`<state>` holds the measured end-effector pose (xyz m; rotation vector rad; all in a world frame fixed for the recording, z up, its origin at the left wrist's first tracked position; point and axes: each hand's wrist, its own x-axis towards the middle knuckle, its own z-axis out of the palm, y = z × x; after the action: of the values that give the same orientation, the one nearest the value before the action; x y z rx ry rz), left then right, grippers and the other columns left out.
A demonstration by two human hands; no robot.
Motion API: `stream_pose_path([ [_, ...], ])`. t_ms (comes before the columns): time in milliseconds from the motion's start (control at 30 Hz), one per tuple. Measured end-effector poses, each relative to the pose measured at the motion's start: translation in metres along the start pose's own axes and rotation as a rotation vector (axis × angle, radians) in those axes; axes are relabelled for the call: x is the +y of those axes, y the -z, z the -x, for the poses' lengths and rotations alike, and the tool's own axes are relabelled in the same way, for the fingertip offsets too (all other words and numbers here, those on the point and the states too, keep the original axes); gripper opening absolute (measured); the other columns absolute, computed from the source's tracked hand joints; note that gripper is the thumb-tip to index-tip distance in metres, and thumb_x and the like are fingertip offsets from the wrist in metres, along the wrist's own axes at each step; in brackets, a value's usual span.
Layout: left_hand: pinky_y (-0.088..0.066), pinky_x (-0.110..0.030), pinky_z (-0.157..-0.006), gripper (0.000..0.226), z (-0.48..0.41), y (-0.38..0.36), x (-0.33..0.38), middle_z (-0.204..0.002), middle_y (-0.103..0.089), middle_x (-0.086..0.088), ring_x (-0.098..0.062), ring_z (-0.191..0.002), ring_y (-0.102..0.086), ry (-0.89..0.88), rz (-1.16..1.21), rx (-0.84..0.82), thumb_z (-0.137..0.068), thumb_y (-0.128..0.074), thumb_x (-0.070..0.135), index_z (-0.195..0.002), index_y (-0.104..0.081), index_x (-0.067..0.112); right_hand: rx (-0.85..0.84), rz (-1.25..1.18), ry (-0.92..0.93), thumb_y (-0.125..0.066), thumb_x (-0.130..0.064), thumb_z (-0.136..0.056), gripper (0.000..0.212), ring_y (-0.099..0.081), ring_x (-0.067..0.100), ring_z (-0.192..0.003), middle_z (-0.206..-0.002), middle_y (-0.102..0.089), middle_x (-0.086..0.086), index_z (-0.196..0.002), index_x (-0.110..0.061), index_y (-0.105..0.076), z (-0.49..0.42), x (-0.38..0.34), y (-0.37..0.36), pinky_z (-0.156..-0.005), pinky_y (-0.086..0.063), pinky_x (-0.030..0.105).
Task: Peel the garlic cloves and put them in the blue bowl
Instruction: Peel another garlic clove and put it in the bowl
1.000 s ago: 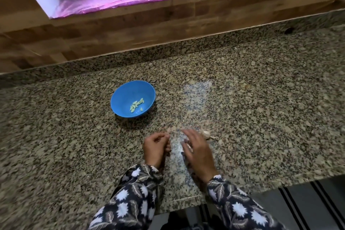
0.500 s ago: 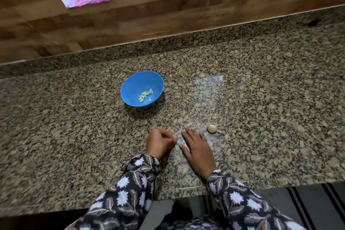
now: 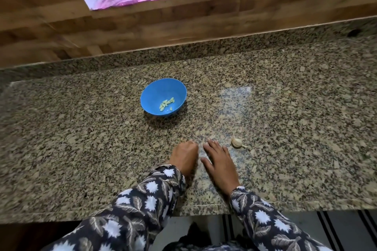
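The blue bowl [image 3: 155,91] stands on the granite counter and holds several peeled, pale green garlic cloves [image 3: 166,104]. A small unpeeled garlic bulb [image 3: 236,142] with a thin stem lies on the counter to the right of my hands. My left hand [image 3: 184,157] rests on the counter below the bowl, curled into a fist. Whatever is inside the fist is hidden. My right hand [image 3: 220,162] lies flat beside it with its fingers straight, and its fingertips stop just left of the bulb without touching it.
The granite counter [image 3: 81,138] ends in a front edge just behind my wrists. A low granite upstand and a wooden wall run along the back. Small pale flakes lie scattered near my fingertips. A striped mat [image 3: 336,228] shows on the floor.
My right hand has flattened onto the counter and drawn back from the garlic bulb, which now lies uncovered. My left hand stays curled. The view has shifted, so the bowl appears farther right.
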<state>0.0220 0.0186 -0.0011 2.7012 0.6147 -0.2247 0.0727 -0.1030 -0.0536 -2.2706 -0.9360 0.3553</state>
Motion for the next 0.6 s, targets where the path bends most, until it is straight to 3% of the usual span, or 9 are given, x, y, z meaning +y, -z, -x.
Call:
stream_pose_path([
  [100,-0.053,-0.030,-0.085,0.010,-0.006,0.008,-0.023,-0.091,-0.071,-0.004,-0.015,-0.085,-0.065,0.229,0.445,0.063,-0.081,-0.070,0.011,-0.091,-0.073,0.009,0.011,-0.322,-0.061,-0.052,-0.025,-0.093,0.033,-0.051,0.006,-0.115,-0.129,-0.056,-0.005,-0.126,-0.021,-0.056,-0.009,-0.010,0.010,-0.098,-0.038,0.018],
  [233,-0.047,-0.007,-0.067,0.017,0.004,0.017,-0.024,-0.085,-0.070,0.001,0.003,-0.072,-0.061,0.150,0.657,0.081,-0.078,-0.071,0.002,-0.094,-0.074,0.005,-0.168,-0.603,-0.178,-0.060,-0.018,-0.088,0.020,-0.066,0.009,-0.079,-0.094,-0.071,0.001,-0.105,-0.009,-0.068,-0.023,-0.020,0.021,-0.070,-0.054,0.022],
  [333,-0.052,-0.015,-0.068,0.014,0.008,0.021,-0.020,-0.079,-0.070,0.002,-0.004,-0.070,-0.065,0.118,0.733,0.104,-0.076,-0.071,-0.003,-0.085,-0.075,0.007,-0.295,-0.831,-0.251,-0.060,-0.009,-0.087,0.015,-0.061,0.009,-0.047,-0.067,-0.067,-0.003,-0.097,0.000,-0.067,-0.024,-0.022,0.030,-0.039,-0.047,0.020],
  [400,-0.055,-0.025,-0.074,0.013,0.010,0.020,-0.023,-0.078,-0.071,0.003,-0.011,-0.076,-0.067,0.061,0.669,0.131,-0.076,-0.072,0.002,-0.080,-0.074,0.014,-0.355,-0.841,-0.230,-0.062,-0.008,-0.085,0.016,-0.058,0.008,-0.046,-0.066,-0.068,-0.003,-0.095,0.003,-0.068,-0.026,-0.019,0.035,-0.039,-0.045,0.019],
  [500,-0.054,-0.026,-0.079,0.008,0.016,0.022,-0.024,-0.083,-0.070,0.003,-0.011,-0.081,-0.064,-0.124,0.431,0.167,-0.081,-0.070,0.009,-0.085,-0.071,0.015,-0.463,-0.813,-0.176,-0.064,-0.014,-0.084,0.015,-0.058,0.010,-0.050,-0.074,-0.071,0.001,-0.090,-0.001,-0.070,-0.029,-0.015,0.042,-0.047,-0.044,0.022],
  [600,-0.057,-0.028,-0.075,0.008,0.017,0.024,-0.029,-0.085,-0.070,0.000,-0.011,-0.078,-0.066,-0.318,0.355,0.181,-0.083,-0.067,0.010,-0.091,-0.064,0.012,-0.566,-0.853,-0.189,-0.061,-0.014,-0.086,0.011,-0.058,0.008,-0.052,-0.076,-0.071,0.000,-0.088,-0.007,-0.070,-0.028,-0.013,0.048,-0.045,-0.040,0.020],
])
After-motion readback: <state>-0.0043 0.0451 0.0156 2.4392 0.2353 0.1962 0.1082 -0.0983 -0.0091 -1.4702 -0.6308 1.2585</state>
